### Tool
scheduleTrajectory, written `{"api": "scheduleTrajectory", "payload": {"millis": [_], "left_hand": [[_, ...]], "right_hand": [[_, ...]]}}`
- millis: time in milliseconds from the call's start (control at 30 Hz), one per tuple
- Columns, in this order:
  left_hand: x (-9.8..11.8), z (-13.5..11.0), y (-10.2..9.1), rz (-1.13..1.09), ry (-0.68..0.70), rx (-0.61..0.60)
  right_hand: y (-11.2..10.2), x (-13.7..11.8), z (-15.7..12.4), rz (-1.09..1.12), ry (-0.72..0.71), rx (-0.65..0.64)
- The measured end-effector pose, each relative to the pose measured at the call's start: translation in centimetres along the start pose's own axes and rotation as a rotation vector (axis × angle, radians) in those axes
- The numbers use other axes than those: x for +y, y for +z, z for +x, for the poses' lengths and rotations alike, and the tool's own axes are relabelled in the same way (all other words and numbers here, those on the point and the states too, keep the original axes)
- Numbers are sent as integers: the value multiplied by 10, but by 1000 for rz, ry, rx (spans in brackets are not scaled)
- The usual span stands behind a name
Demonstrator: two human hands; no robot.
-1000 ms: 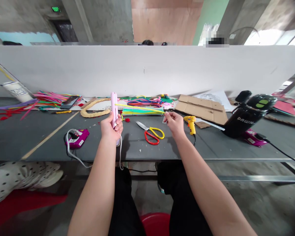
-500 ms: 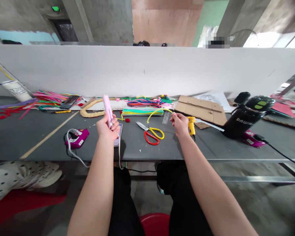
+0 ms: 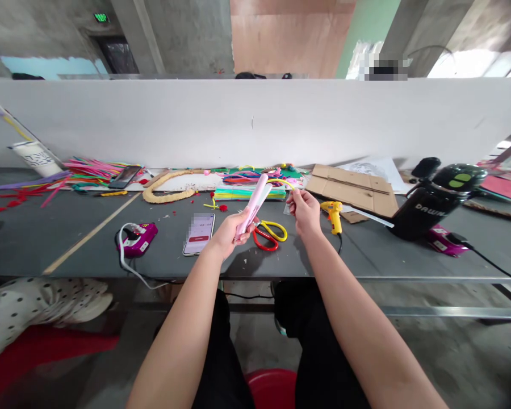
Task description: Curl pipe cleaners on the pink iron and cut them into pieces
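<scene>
My left hand [image 3: 234, 230] is wrapped round a pink mini hair straightener [image 3: 254, 207], whose two plates stand slightly apart and point up to the right. My right hand [image 3: 304, 208] pinches one end of a yellow pipe cleaner [image 3: 284, 181]. The pipe cleaner arches leftward, and its far part is hidden behind the straightener. Beneath the hands lie scissors [image 3: 276, 230] with one red and one yellow handle; their blades are mostly covered by my left hand. A phone [image 3: 199, 234] with a lit screen lies left of my left hand.
Bundles of pipe cleaners [image 3: 230, 193] lie along the back, near cardboard [image 3: 353, 187]. A yellow glue gun [image 3: 334, 216] and a black bottle [image 3: 430, 199] stand to the right. A purple power strip [image 3: 140, 238] with cords is at left. Another person's leg [image 3: 38, 307] shows at lower left.
My left hand has moved right with the straightener, tilting it toward the yellow pipe cleaner and uncovering the phone. The right hand has shifted slightly left, still pinching the pipe cleaner.
</scene>
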State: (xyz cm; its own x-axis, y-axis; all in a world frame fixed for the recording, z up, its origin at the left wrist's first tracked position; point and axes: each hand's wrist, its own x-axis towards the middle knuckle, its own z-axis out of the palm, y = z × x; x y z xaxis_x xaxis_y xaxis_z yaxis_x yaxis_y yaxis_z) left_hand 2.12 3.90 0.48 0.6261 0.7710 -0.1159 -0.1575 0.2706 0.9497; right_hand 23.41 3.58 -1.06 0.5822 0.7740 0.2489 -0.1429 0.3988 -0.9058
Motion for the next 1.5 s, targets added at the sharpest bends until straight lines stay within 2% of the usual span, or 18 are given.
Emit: {"api": "scheduleTrajectory", "payload": {"millis": [133, 233, 467, 600, 833, 1067, 1267, 1500], "left_hand": [[-4, 5, 0, 0, -11, 39], [-6, 10, -1, -12, 13, 59], [-10, 18, -3, 37, 136, 235], [-12, 19, -4, 205, 186, 378], [-11, 18, -16, 693, 358, 555], [-2, 15, -23, 926, 409, 694], [1, 15, -30, 1136, 366, 756], [5, 16, -41, 1210, 381, 749]], "right_hand": [[6, -5, -9, 3, -45, -52], [8, -7, -15, -74, -67, -84], [8, -8, -25, -338, -164, -181], [8, -9, -26, -410, -206, -216], [2, -3, -25, -530, -203, -339], [1, -1, -27, -577, -206, -396], [3, -3, -30, -520, -129, -457], [5, 1, -30, -536, -106, -445]]}}
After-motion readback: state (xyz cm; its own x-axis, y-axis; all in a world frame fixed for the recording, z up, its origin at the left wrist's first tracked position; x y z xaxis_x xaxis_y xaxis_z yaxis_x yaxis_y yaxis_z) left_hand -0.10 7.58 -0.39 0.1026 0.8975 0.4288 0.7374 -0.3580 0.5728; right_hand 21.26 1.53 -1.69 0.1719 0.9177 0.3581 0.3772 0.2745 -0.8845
